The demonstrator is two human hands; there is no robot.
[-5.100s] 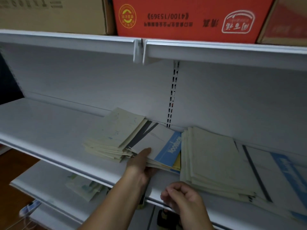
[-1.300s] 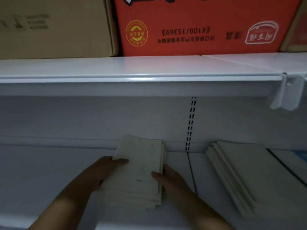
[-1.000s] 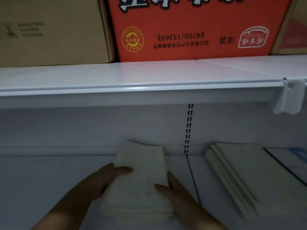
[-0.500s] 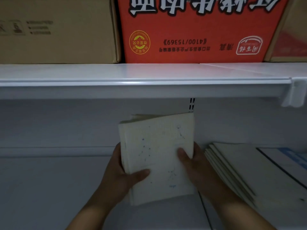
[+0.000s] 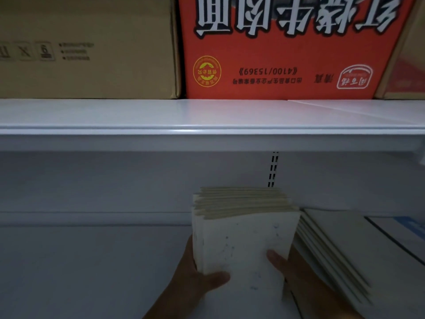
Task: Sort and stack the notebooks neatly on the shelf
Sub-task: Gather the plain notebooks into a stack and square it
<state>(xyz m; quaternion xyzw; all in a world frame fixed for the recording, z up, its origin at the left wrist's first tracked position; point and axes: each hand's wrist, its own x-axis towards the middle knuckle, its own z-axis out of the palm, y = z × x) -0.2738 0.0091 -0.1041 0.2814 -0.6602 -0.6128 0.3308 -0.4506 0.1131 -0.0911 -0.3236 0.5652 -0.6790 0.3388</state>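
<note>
Head view: left hand (image 5: 192, 280) and right hand (image 5: 299, 276) grip upright notebook stack (image 5: 243, 238) between fingers (image 5: 216, 278).

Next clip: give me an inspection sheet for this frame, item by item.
Surface: white shelf board, dimly lit.
Job's things: held stack of notebooks stands upright, top edges roughly level; flat stack lies just to its right.
Clutter: nothing seen.
Grippers: left hand grips the held stack's left edge, right hand its right edge, thumbs on the front cover.
Cables: nothing seen.
Surroundings: upper shelf carries a brown carton and an orange carton; slotted upright in the back panel.
</note>
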